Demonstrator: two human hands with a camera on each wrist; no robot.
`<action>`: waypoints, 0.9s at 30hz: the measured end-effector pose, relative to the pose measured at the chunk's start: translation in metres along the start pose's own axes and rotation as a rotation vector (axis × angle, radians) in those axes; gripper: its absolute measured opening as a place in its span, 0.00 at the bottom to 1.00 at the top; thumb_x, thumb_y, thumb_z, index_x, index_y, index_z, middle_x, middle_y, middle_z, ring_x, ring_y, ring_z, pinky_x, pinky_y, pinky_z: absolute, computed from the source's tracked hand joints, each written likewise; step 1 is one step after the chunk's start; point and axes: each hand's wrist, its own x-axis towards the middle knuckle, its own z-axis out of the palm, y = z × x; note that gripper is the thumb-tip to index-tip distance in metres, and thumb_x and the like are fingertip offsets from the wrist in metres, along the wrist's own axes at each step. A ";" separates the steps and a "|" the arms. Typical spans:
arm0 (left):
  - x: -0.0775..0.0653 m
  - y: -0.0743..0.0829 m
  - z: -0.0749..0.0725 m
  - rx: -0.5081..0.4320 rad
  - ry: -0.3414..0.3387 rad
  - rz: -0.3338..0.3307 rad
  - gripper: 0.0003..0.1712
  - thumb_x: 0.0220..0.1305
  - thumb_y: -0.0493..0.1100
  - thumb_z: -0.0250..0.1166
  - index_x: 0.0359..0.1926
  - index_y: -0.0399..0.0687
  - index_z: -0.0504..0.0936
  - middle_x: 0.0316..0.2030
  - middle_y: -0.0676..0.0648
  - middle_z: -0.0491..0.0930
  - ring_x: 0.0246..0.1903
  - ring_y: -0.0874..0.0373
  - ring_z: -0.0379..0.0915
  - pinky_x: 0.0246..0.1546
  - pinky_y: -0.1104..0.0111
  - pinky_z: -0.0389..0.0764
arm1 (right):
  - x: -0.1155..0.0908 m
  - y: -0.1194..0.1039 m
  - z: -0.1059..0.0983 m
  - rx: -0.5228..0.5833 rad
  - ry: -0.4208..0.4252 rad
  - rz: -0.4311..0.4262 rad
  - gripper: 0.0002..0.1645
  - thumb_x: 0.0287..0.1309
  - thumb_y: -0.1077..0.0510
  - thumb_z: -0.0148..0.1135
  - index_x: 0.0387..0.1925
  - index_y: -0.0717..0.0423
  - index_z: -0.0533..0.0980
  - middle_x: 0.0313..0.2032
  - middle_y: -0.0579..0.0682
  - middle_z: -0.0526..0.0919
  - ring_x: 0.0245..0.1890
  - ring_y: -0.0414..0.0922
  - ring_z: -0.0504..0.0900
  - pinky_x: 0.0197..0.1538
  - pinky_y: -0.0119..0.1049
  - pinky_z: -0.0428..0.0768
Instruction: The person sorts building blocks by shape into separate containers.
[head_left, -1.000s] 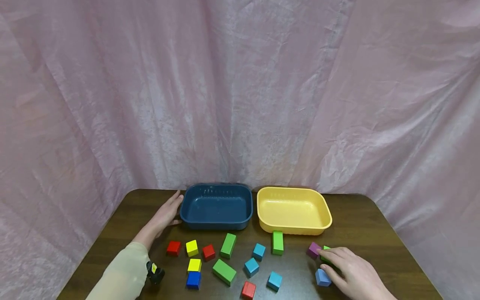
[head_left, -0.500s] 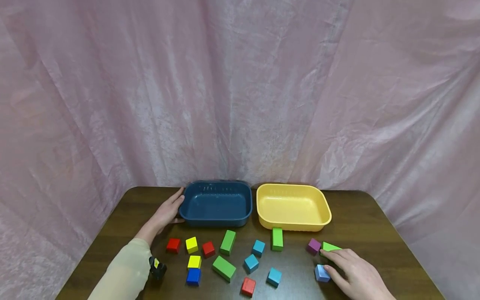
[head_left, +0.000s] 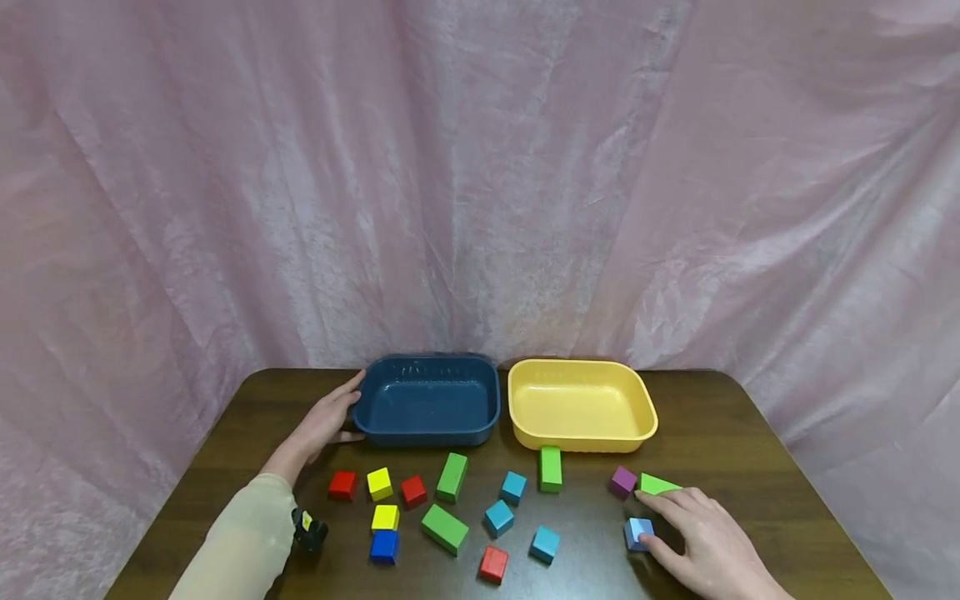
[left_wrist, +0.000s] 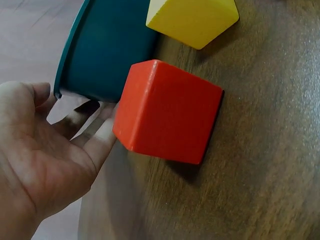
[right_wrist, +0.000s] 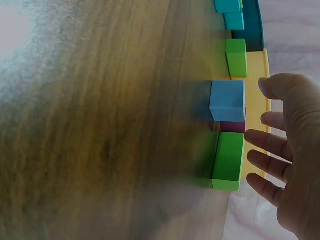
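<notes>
My left hand [head_left: 321, 425] rests against the left side of a dark blue basin [head_left: 427, 438], its fingers extended along the wall. Close by that hand sits a red cube [left_wrist: 172, 112], which hides some fingertips in the left wrist view. At the right, my right hand [head_left: 701, 537] hovers with fingers spread over a green block [head_left: 657, 483] and a light-blue cube [head_left: 637, 534], partly covering the block. In the right wrist view a gap shows between the fingers and the green block [right_wrist: 229, 160]. A purple cube [head_left: 622, 482] lies just left of the block.
A yellow basin [head_left: 585, 443] stands right of the blue one, with an upright-looking green block [head_left: 551, 471] at its front. Several red, yellow, blue and green blocks lie across the brown table [head_left: 225, 517]. A pink curtain [head_left: 465, 183] hangs behind.
The head view has tilted slightly, so the whole scene sits higher. My right hand has drawn back a little, exposing more of the green block. My left hand stays at the blue basin.
</notes>
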 end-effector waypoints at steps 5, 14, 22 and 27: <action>0.000 0.001 -0.001 -0.021 -0.017 -0.009 0.33 0.83 0.46 0.40 0.83 0.63 0.44 0.81 0.40 0.36 0.72 0.30 0.53 0.54 0.45 0.80 | -0.002 0.000 0.001 0.000 0.011 -0.013 0.33 0.44 0.42 0.81 0.53 0.48 0.85 0.45 0.36 0.84 0.45 0.40 0.79 0.42 0.44 0.78; 0.000 -0.002 -0.002 -0.033 -0.027 -0.009 0.35 0.81 0.43 0.38 0.83 0.64 0.43 0.80 0.36 0.40 0.70 0.32 0.59 0.54 0.44 0.80 | -0.008 0.000 0.005 -0.008 -0.007 0.010 0.35 0.40 0.43 0.83 0.53 0.46 0.85 0.45 0.34 0.85 0.44 0.40 0.77 0.41 0.44 0.77; 0.001 -0.005 -0.002 -0.052 -0.027 -0.010 0.35 0.81 0.43 0.39 0.83 0.65 0.44 0.79 0.35 0.44 0.69 0.33 0.60 0.54 0.46 0.81 | -0.014 -0.002 0.009 0.007 -0.019 0.027 0.34 0.39 0.46 0.84 0.53 0.44 0.85 0.45 0.30 0.83 0.45 0.39 0.77 0.42 0.45 0.78; 0.002 -0.005 -0.004 -0.055 -0.023 -0.009 0.34 0.82 0.43 0.39 0.83 0.64 0.45 0.80 0.37 0.40 0.70 0.31 0.58 0.54 0.46 0.81 | -0.013 -0.001 0.011 0.010 -0.025 0.015 0.33 0.40 0.47 0.84 0.53 0.44 0.85 0.45 0.28 0.83 0.44 0.38 0.77 0.40 0.43 0.77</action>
